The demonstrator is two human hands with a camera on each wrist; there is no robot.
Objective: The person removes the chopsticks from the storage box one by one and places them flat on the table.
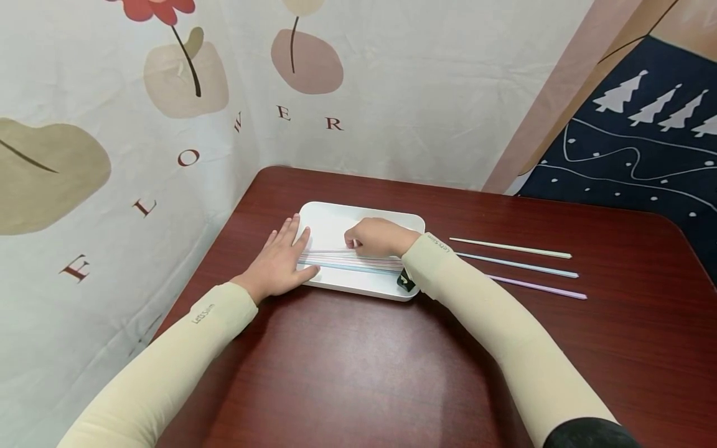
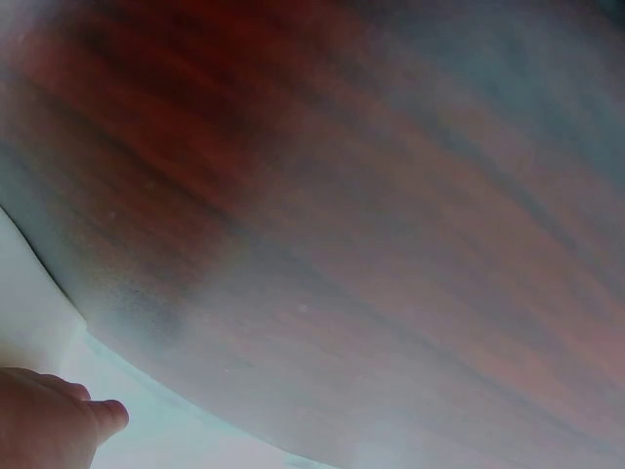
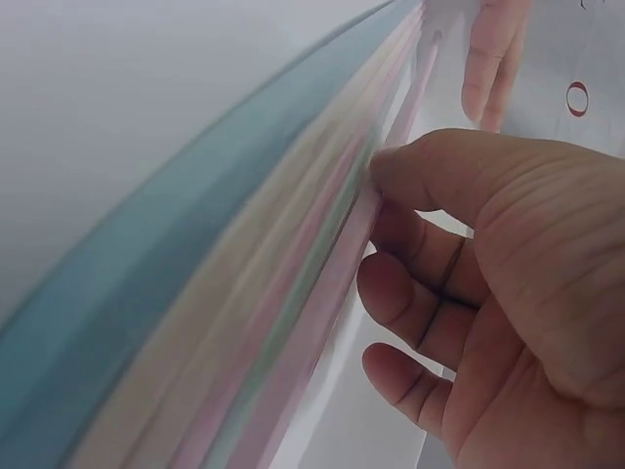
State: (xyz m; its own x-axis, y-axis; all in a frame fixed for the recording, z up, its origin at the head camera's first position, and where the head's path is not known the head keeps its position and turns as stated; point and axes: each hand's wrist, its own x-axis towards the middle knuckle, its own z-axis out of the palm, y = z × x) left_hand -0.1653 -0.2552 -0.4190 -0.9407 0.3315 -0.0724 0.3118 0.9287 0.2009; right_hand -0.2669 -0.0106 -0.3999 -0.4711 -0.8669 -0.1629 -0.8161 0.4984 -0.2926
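Note:
A white tray (image 1: 330, 218) holds a row of thin pastel strips (image 1: 353, 261) lying side by side along its length. My left hand (image 1: 278, 261) rests over the tray's left end, fingers spread and straight, thumb across the near rim. Above the middle of the tray, my right hand (image 1: 383, 238) is bent down over the far side of the strips. The right wrist view shows its thumb and index finger pinching a pink strip (image 3: 347, 244) at the row's edge. Beside it lie green, cream and blue strips (image 3: 195, 225). The left wrist view shows little of the left hand.
To the tray's right, a yellow strip (image 1: 510, 247), a blue strip (image 1: 521, 266) and a purple strip (image 1: 540, 287) lie apart on the dark red table (image 1: 347, 361). A printed curtain (image 1: 420, 93) hangs behind the table. A small black object (image 1: 406, 281) sits at my right wrist.

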